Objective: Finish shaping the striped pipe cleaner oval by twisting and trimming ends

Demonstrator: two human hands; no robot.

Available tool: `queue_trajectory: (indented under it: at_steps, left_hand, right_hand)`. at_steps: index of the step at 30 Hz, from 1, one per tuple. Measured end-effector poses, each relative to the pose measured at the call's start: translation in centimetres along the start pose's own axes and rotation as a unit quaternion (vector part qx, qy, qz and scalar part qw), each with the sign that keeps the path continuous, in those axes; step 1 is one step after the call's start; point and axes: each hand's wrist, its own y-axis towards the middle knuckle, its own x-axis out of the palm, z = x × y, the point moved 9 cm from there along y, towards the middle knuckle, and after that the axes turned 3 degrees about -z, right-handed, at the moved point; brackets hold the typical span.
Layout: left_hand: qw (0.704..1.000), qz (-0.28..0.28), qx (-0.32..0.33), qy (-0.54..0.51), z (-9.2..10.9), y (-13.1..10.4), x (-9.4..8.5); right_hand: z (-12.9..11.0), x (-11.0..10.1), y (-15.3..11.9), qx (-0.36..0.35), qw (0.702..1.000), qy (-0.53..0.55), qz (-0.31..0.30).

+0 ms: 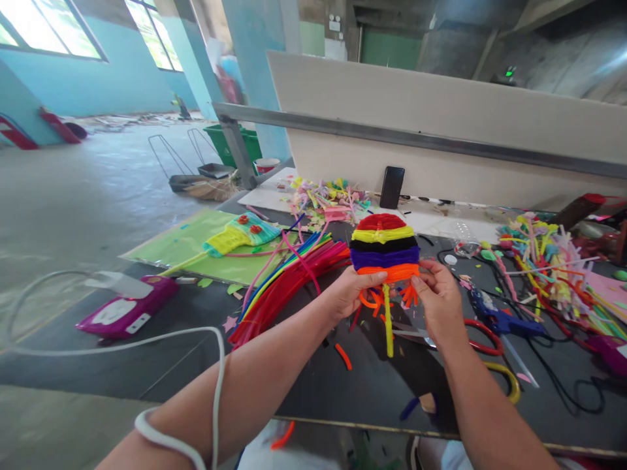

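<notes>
Orange along the bottom, a striped piece point(385, 244) sits pinched between both hands point(443, 300) above the table point(318, 388).

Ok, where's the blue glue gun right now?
In the head view, the blue glue gun lies on the dark table, right of the right hand, beside the red handle loop.

Pipe-cleaner bundle point(289, 287) left of craft piece point(385, 245), glue gun point(509, 322) right (phone point(392, 187) behind).

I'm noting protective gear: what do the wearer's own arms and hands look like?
The left hand and right hand are ungloved, no rings showing. The forearms are bare: no sleeves, watch or bracelet in view. A whitish cable passes across the left one.
</notes>
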Motion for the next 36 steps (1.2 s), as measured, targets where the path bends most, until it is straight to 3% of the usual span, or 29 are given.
queue_trajectory:
  at_steps: [6,11,13,16,20,24,31,36]
  left_hand:
    - [0.999,-0.033,-0.001,-0.021,0.4,0.0,0.5]
    - [1.000,-0.011,0.020,-0.017,1.2,0.4,-0.7]
    - [1.000,0.003,0.016,-0.014,1.3,0.6,-1.2]
    - [1.000,-0.005,0.019,-0.013,1.7,0.5,-1.1]
    - [0.999,-0.031,0.015,-0.015,1.8,0.2,-0.4]
    - [0.999,-0.052,0.009,-0.001,1.6,0.1,-0.2]
    - [0.998,-0.060,-0.016,0.021,1.6,0.2,-0.7]
    - [0.997,-0.061,-0.042,0.027,1.5,0.2,-1.2]
  right_hand:
    - [-0.3,-0.1,-0.2,-0.014,1.000,-0.025,-0.009]
    - [-2.1,-1.5,0.9,-0.051,0.979,-0.197,-0.007]
    - [-3.0,-2.4,1.2,-0.062,0.945,-0.320,-0.037]
    - [-2.5,-3.9,0.1,-0.032,0.843,-0.520,-0.132]
    - [-0.5,-5.6,-4.2,-0.004,0.763,-0.579,-0.287]
    - [0.6,-6.1,-6.7,0.023,0.725,-0.600,-0.338]
    - [0.9,-6.9,-6.7,0.070,0.689,-0.607,-0.390]
    - [2.2,-8.8,-6.6,0.096,0.618,-0.681,-0.381]
